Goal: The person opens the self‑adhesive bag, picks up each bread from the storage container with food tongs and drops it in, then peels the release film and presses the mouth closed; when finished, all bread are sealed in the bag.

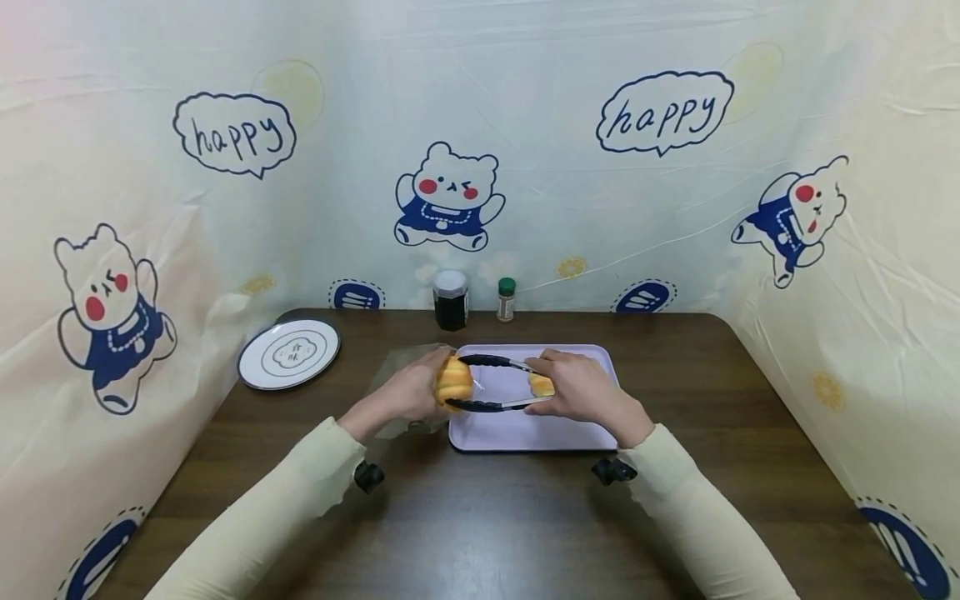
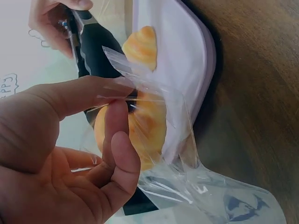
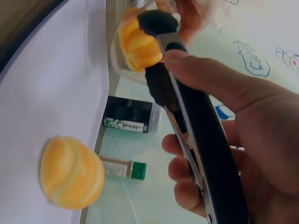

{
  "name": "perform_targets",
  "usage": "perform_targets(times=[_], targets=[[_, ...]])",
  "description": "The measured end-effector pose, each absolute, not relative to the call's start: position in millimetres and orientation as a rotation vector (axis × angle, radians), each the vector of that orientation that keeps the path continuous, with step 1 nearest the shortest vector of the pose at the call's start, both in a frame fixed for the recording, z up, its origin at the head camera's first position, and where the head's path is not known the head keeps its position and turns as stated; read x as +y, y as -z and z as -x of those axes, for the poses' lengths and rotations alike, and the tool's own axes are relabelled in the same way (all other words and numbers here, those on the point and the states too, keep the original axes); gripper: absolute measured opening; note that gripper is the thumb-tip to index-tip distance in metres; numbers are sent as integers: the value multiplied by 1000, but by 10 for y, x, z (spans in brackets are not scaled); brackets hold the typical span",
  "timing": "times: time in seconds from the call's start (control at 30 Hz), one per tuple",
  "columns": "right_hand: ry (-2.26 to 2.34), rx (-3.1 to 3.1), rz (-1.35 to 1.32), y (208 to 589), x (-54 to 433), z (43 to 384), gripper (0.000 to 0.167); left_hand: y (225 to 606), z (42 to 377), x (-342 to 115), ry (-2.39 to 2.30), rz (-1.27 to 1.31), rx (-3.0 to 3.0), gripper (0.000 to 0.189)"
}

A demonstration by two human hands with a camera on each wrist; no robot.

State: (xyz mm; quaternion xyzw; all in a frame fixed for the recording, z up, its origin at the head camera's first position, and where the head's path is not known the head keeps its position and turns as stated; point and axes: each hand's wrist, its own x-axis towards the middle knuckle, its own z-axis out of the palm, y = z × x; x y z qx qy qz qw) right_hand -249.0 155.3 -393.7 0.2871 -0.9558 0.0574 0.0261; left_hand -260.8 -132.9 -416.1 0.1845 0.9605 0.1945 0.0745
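At the tray's left end, my left hand [image 1: 416,387] holds the edge of a clear plastic bag [image 2: 196,186], its fingertips pinching the thin film. My right hand [image 1: 581,387] grips a pair of tongs [image 3: 208,140] with black handles and dark tips. Between those tips is a golden bread roll [image 1: 453,383], seen through the bag's film in the left wrist view, close by the left fingers. A second bread roll [image 3: 70,172] lies on the pale purple tray [image 1: 532,437], partly covered by my right hand in the head view.
A white plate [image 1: 258,371] with a dark rim is at the table's back left. Behind the tray stand a dark jar [image 1: 451,304] with a pale lid and a small green-capped bottle [image 1: 506,302]. Printed cloth walls [image 1: 525,208] enclose the brown table [image 1: 480,533].
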Motion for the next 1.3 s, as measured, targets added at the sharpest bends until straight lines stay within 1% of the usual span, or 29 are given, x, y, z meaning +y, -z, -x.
perform_targets(times=[0.2,0.37,0.57,0.87,1.3], targets=[[-264,-2945,-912,3954,1676,2543,76,4151,2617,-1347,-611,-576,2868,109],[-273,-2909,-951,3980,1707,2571,72,4145,2621,-1345,-675,-582,2864,107],[-196,-2849,-964,3979,1670,2565,67,4141,2623,-1340,-673,-586,2863,107],[-13,-2848,-923,3941,1552,2522,65,4138,2583,-1296,-622,-539,2928,110],[9,-2746,-989,3955,1531,2492,64,4163,2602,-1254,-625,-562,2898,110]])
